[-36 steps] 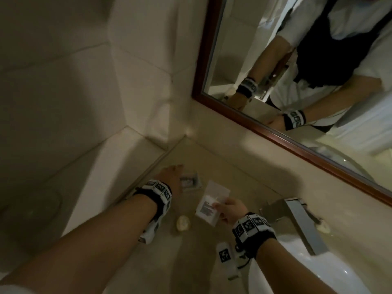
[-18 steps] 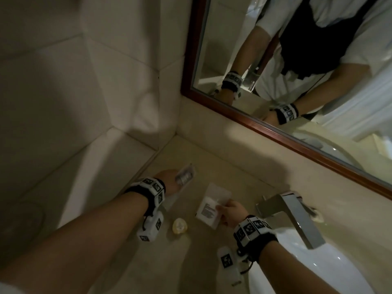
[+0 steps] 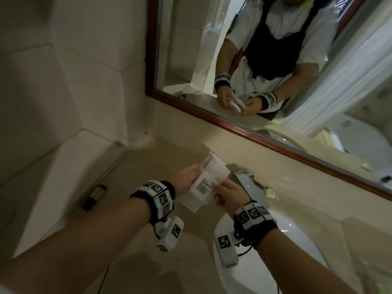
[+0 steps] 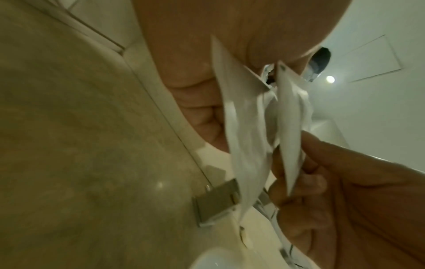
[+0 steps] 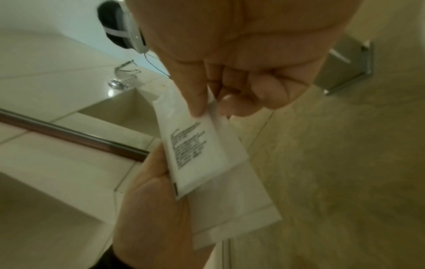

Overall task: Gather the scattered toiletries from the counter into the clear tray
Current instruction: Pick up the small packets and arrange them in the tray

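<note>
Both hands meet above the beige counter (image 3: 148, 240), holding flat white toiletry packets between them. My right hand (image 3: 215, 185) pinches a printed white sachet (image 3: 202, 187) by its end, as the right wrist view shows (image 5: 197, 154). My left hand (image 3: 196, 171) grips a larger plain white packet (image 5: 232, 214) lying under the sachet. Seen edge-on in the left wrist view, the plain packet (image 4: 241, 145) and the sachet (image 4: 289, 136) stand side by side. No clear tray is in view.
A square metal faucet (image 3: 250, 187) stands just right of the hands, above the white basin (image 3: 286, 240). A small dark object (image 3: 95, 197) lies on the pale ledge at the left. A wood-framed mirror (image 3: 233, 122) runs behind the counter.
My left hand took a packet off the counter and swung right. Both hands rose and came together with their packets. The small round soap has left the view.
</note>
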Available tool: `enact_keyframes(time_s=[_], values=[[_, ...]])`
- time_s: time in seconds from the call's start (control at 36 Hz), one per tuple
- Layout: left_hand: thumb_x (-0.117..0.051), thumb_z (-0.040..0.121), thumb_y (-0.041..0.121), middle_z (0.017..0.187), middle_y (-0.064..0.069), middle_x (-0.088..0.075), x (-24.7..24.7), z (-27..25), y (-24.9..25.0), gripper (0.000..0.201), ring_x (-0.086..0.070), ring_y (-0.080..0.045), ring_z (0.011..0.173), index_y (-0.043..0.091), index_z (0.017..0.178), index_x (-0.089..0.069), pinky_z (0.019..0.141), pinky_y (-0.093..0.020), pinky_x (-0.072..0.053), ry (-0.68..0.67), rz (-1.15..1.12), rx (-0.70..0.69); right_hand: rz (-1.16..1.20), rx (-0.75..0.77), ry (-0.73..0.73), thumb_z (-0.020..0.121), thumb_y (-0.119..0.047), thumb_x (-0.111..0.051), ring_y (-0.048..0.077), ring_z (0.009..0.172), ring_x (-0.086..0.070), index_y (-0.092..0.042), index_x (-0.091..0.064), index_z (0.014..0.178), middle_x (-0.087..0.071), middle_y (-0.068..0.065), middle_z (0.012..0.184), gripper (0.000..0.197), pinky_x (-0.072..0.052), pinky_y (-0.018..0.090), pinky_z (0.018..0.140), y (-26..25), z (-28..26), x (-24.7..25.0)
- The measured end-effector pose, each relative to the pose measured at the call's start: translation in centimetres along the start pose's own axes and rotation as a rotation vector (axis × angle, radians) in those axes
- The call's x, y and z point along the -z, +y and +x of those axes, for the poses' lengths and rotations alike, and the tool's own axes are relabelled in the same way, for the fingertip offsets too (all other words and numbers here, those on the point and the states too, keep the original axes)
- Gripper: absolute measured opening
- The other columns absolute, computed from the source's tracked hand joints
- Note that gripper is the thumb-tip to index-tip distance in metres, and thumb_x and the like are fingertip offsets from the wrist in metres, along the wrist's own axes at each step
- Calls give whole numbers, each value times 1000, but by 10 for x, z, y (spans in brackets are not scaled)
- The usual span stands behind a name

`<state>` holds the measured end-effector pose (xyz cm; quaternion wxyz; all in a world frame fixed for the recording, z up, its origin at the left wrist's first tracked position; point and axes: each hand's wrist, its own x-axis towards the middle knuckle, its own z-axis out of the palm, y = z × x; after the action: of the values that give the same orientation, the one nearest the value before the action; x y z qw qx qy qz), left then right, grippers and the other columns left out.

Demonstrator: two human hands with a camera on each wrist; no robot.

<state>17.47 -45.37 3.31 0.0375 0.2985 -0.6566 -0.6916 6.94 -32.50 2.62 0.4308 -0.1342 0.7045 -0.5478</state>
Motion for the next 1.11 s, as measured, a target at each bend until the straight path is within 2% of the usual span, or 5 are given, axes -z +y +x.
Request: enact_keyframes(time_s=[0.22, 0.53, 0.69, 0.89, 1.11], values=[[-69, 87, 16, 96, -2, -61, -76, -34, 0, 42, -59, -8, 78, 8, 125, -53, 57, -12, -51, -136, 107, -111, 36, 55, 134, 94, -8, -55, 16, 44, -50, -12, -57, 75, -54, 7, 55, 19, -44, 26, 46, 25, -57, 52], [-72, 75, 28, 110, -7, -66, -224, -81, -5, 46, -62, -25, 103, 17, 118, -60, 92, -39, -49, -355, 316, -180, 53, 86, 316, 84, -11, -69, 14, 47, -46, -16, -44, 80, -52, 4, 64, 26, -34, 23, 46, 95, -170, 185], [-66, 88, 25, 97, -2, -66, -318, -98, -7, 22, -63, -22, 92, 13, 106, -62, 84, -34, -49, -493, 637, -278, -2, 124, 416, 72, -26, -81, 15, 72, -57, -13, -49, 117, -61, 0, 91, 57, -42, 24, 46, 116, -243, 257], [-68, 86, 32, 84, 5, -65, -407, -118, -9, 17, -63, -15, 78, 19, 93, -61, 68, -27, -47, -631, 808, -345, -158, 188, 516, 83, -5, -68, 11, 59, -52, -20, -55, 75, -57, -1, 67, 22, -43, 16, 48, 140, -307, 327], [-75, 80, 36, 77, 5, -61, -486, -106, -17, 24, -56, -13, 73, 19, 79, -58, 67, -26, -42, -722, 789, -327, -136, 108, 512, 83, -8, -69, 5, 59, -56, -20, -61, 86, -62, -6, 70, 15, -43, 12, 47, 171, -335, 387]])
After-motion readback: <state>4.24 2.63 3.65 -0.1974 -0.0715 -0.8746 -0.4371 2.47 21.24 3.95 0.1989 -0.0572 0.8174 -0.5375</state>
